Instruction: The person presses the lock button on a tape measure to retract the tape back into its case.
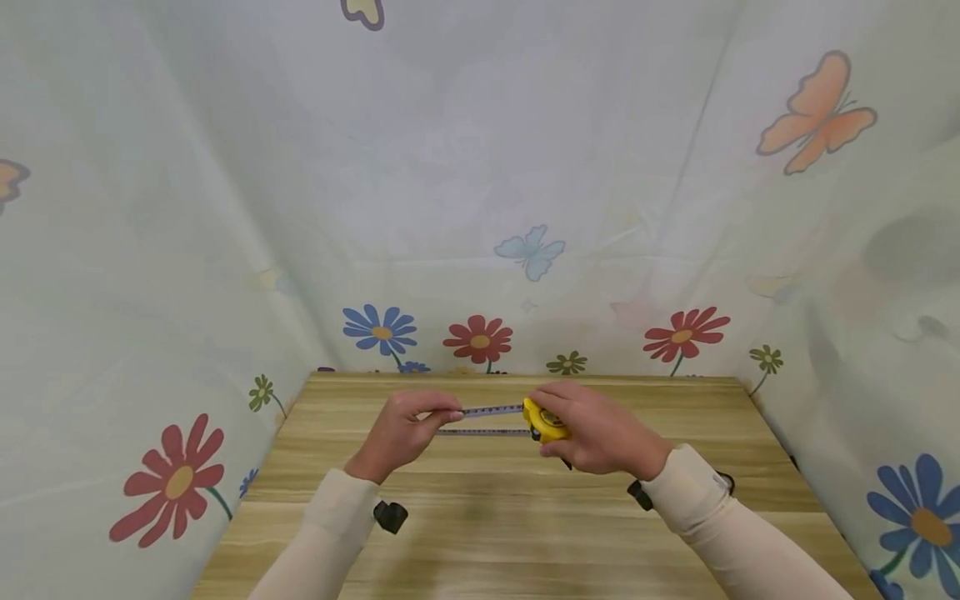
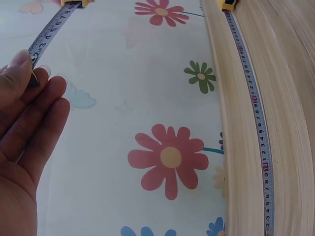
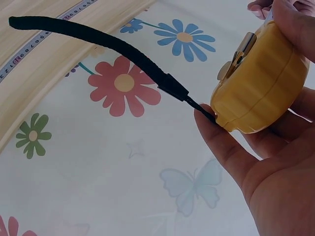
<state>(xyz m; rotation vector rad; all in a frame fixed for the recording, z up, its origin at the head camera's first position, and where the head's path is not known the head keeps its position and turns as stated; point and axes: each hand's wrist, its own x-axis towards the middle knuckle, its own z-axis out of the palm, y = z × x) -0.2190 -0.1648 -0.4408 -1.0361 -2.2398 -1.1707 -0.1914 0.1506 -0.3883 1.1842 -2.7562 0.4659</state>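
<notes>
My right hand point(image 1: 603, 427) grips a yellow tape measure point(image 1: 547, 421) around its case, above the table. From the case a short length of blade point(image 1: 491, 410) runs leftward. Its end is pinched between thumb and finger of my left hand point(image 1: 405, 429); in the left wrist view the other fingers point(image 2: 42, 132) are extended. A black wrist strap point(image 3: 113, 42) hangs from the held case. Another measuring blade point(image 2: 256, 105) lies along the wooden table, leading to a yellow case point(image 2: 228, 5) cut off at the left wrist view's top. My left hand hides part of that blade in the head view.
Under both hands is a wood-grain table point(image 1: 495, 517). A pale curtain point(image 1: 480, 167) printed with flowers and butterflies hangs behind the table and on both sides. Small black devices point(image 1: 390, 517) sit at the wrists over light sleeves.
</notes>
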